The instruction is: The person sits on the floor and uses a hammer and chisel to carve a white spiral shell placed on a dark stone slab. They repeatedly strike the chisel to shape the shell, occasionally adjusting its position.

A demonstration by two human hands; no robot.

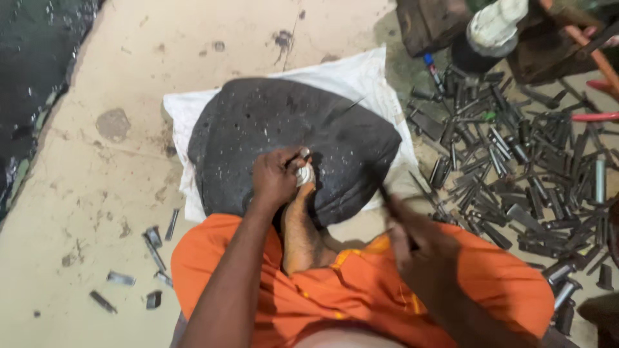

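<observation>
A dark grey cushion-like pad [258,122] lies on a white sack [361,74] on the floor in front of me. My left hand [274,177] rests on the pad's near edge, fingers closed on a small metal piece [303,153] with a white cloth-wrapped bit beside it. My foot lies just below that hand against the pad. My right hand [419,248], blurred, is closed on a thin dark tool [385,193] whose tip points up toward the pad's right side. My orange cloth [361,290] covers my legs.
A large heap of metal chisels and punches [516,167] spreads over the floor to the right. Several loose metal pieces [151,254] lie at the lower left. A dark block and a white-wrapped object [493,26] stand at the top right. Dark wet ground [32,77] borders the left.
</observation>
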